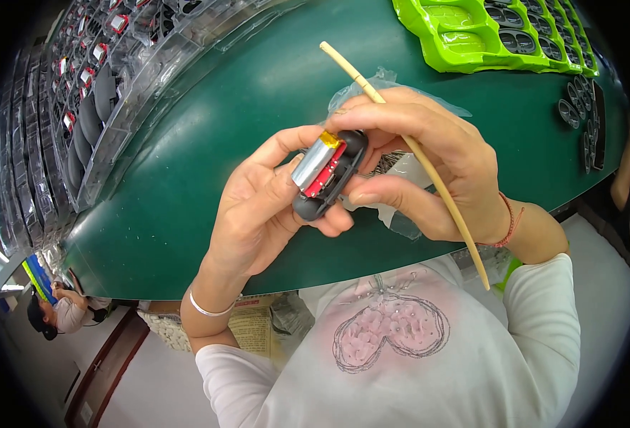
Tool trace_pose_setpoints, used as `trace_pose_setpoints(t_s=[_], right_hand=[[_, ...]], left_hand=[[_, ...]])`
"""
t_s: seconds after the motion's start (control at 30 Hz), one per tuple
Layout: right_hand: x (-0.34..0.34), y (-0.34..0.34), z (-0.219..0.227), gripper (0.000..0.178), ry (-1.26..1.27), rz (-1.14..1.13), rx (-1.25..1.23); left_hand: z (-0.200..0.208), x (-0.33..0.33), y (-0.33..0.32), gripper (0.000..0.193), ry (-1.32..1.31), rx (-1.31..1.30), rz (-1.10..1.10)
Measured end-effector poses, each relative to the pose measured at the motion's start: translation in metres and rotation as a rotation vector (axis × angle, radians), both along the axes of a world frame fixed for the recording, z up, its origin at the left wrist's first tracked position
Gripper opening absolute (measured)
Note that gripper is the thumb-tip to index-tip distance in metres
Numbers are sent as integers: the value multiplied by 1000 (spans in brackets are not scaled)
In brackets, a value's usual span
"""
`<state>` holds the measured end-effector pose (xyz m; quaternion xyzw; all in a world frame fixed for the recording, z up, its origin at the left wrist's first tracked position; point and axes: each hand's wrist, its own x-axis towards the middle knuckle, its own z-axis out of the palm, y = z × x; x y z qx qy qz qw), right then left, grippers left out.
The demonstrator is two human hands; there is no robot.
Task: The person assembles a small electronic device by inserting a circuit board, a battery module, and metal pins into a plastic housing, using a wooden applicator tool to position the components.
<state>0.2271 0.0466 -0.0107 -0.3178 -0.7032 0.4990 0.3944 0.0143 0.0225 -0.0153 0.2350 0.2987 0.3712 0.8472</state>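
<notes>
My left hand (251, 196) is closed round a small black plastic housing (348, 165), held tilted above the table. A silver battery cell (316, 164) with yellow tape at its upper end lies along the housing, and a red circuit board (327, 172) shows beside it. My right hand (457, 160) is curled about a thin wooden stick (439, 187), which slants across its fingers. The right fingertips also reach the housing's right side; their exact contact is partly hidden.
Stacked clear trays (126, 114) of black parts and red boards line the left. A bright green tray (464, 60) of black parts stands far right, near loose black pieces (579, 107). Clear plastic film (407, 175) lies beneath my hands on the green table (258, 71). Another person (69, 314) is lower left.
</notes>
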Motion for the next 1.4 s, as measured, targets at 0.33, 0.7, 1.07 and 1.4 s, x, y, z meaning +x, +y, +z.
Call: trace_pose_setpoints(t_s=[0.33,0.7,1.07,1.4], right_hand=[[-1,3,-6,42,71,23,-68],[-4,7,-7,41,-10,-18,-49],[-4,9,-8,40,-24,-7,62],[-4,3,-4,37,-18,-11,32]], left_hand=[[-1,-1,-2,38,106,-8,-16],[-1,-5,2,40,111,21,-50],[4,0,-3,37,30,-22,-96],[7,3,-7,37,1,-12,-127]])
